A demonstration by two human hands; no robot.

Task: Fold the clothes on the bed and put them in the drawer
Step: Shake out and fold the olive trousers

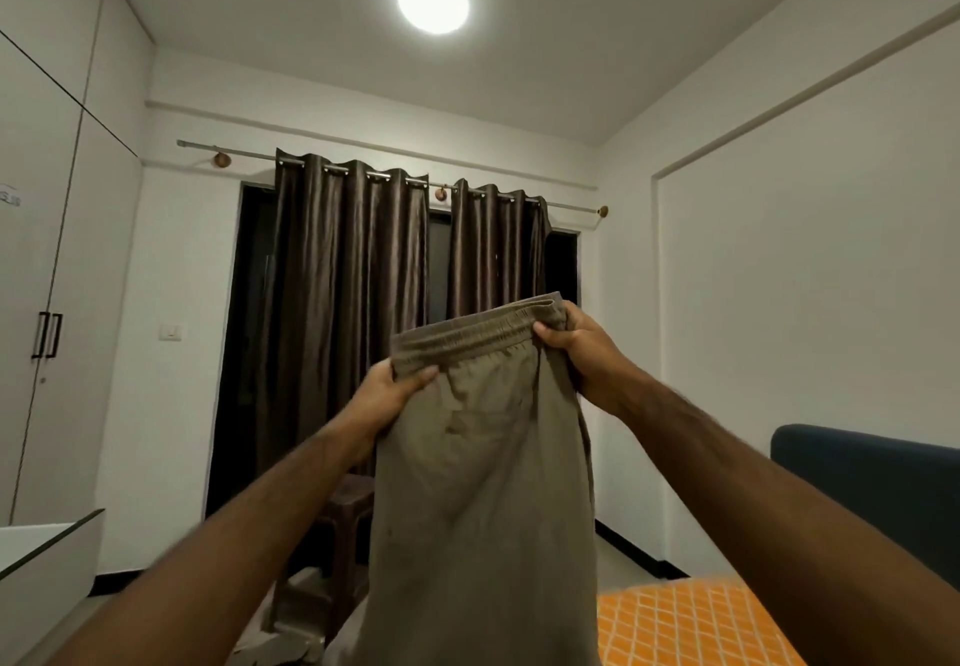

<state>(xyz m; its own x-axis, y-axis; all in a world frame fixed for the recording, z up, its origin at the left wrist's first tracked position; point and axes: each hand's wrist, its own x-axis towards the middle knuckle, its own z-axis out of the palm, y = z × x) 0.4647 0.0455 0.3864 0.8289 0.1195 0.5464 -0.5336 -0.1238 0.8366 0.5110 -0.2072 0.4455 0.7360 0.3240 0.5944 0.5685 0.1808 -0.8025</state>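
The person holds a pair of olive-brown trousers [483,483] up in the air at arm's length, so that the legs hang straight down and out of the bottom of the view. The left hand [387,390] pinches the left end of the elastic waistband [478,335], thumb lying across the near face of the cloth and the other fingers curled out of sight behind it. The right hand [579,348] grips the right end, fingers wrapped over the gathered band, a little higher than the left, so the waistband runs on a slant. Held this way by both ends, the garment probably falls under its own weight, which should shake out creases and let the two legs line up before a fold is made.

The trousers are thus off the bed and between the hands, not yet folded. A corner of the bed, with an orange patterned bedsheet [691,624], lies near right below the right forearm, and a dark blue headboard [872,488] stands against the right wall. Brown curtains [353,312] hang at the far wall over a dark window, with a brown plastic stool [345,514] below them. White wardrobe doors [36,260] with black handles fill the left side, and a white surface edge [47,535] shows near left. A round ceiling light [434,1] glows overhead. No drawer is visible from here.
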